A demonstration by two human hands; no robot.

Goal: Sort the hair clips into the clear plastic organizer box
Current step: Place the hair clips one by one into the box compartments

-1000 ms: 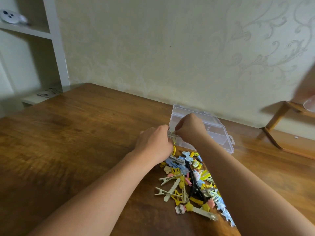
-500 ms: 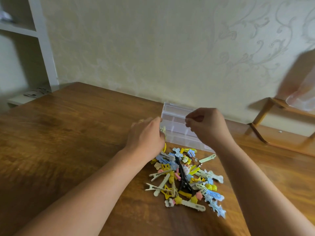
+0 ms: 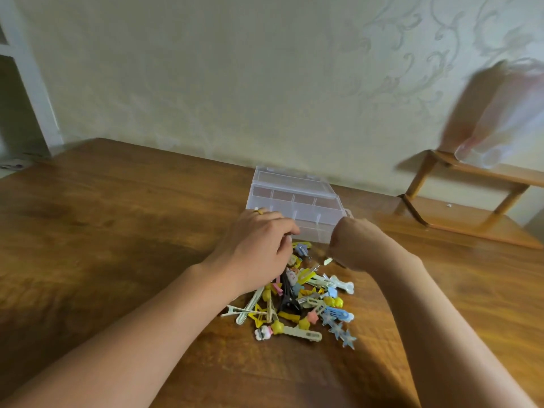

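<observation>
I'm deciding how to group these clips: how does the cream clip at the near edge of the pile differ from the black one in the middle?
The cream clip is pale, lies crosswise and carries a yellow star and a pink-white charm at its left end. The black clip is dark and plain and points toward the box, partly buried. Both are long and narrow and lie in the pile.

Hair clips [image 3: 297, 301]: yellow, pale blue, pink, cream, black (mixed). Organizer box [image 3: 294, 201]: clear. Tabletop [image 3: 117, 216]: brown woodgrain. Wall [image 3: 265, 69]: cream scrollwork.
</observation>
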